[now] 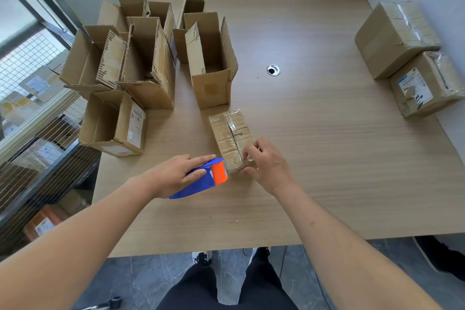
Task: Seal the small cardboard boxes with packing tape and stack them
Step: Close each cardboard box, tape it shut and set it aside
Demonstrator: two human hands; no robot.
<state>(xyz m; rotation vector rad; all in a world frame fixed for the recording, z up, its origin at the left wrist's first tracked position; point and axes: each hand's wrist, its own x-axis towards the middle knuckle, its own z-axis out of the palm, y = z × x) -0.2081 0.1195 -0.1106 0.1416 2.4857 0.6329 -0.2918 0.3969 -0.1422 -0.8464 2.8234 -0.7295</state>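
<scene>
A small closed cardboard box (230, 137) lies on the wooden table (327, 158), its top covered in clear tape. My left hand (173, 175) grips a blue and orange tape dispenser (203, 178), whose orange cutter end touches the box's near end. My right hand (264, 163) pinches the near end of the box, where the tape comes down over the edge. Two sealed boxes (397, 40) (425, 85) sit side by side at the table's right edge.
Several open, unsealed cardboard boxes (151, 58) stand at the table's back left, one lying on its side (113, 128). A cable grommet (273, 69) is in the table's middle. A wire shelf with parcels (32, 113) stands to the left.
</scene>
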